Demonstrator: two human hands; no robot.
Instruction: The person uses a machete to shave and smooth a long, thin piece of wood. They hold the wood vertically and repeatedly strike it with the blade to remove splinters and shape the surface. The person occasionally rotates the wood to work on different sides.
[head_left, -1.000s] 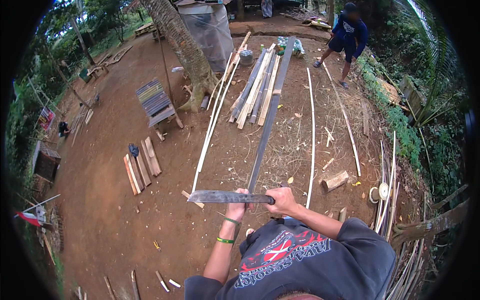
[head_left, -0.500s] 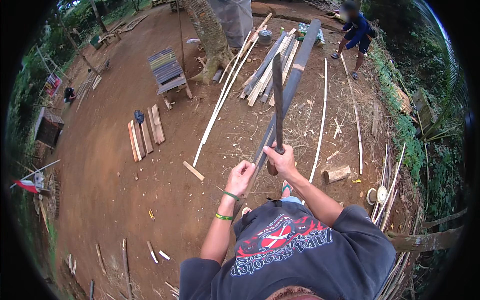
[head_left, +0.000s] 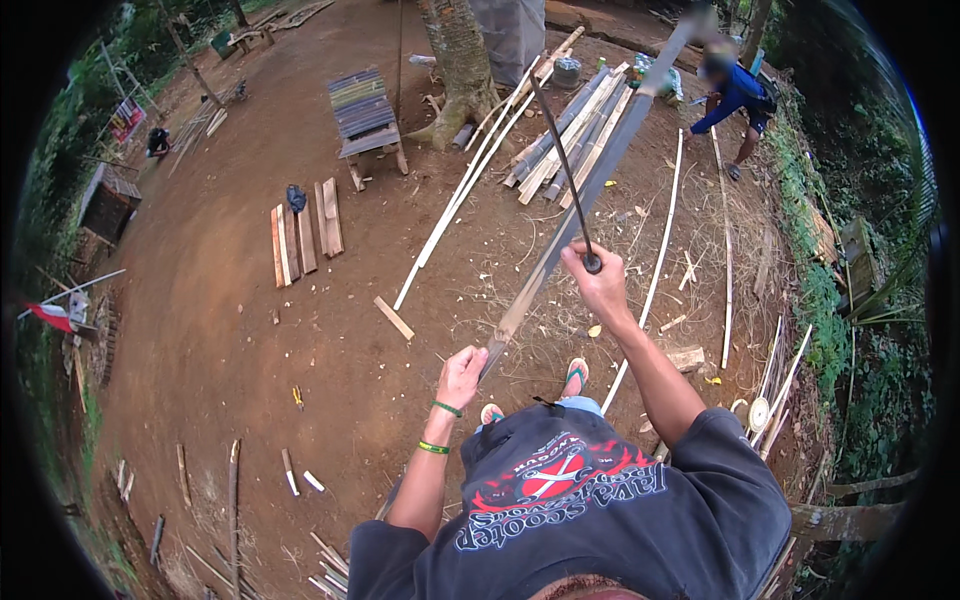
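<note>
My right hand [head_left: 603, 285] is closed round the dark handle of a machete [head_left: 562, 150], whose long narrow blade points up and away from me. It is held above and to the right of a long dark bamboo pole [head_left: 590, 205]. My left hand [head_left: 463, 376] grips the pole's near end in front of my body. From there the pole slants away to the far right, past a pile of strips. Near my left hand a stretch of its surface is pale brown, as if shaved or split. Whether blade and pole touch is hard to tell.
Bamboo strips and planks [head_left: 575, 130] lie piled near a tree trunk [head_left: 460, 70]. A slatted bench [head_left: 365, 125] stands left of it. Long pale strips [head_left: 662, 260] and a short log [head_left: 685, 358] lie at right, where a person [head_left: 738, 95] in blue bends down.
My right hand has lifted the machete away from the pole, and the blade now leans left. My left hand has shifted down and left. The person at far right has bent lower.
</note>
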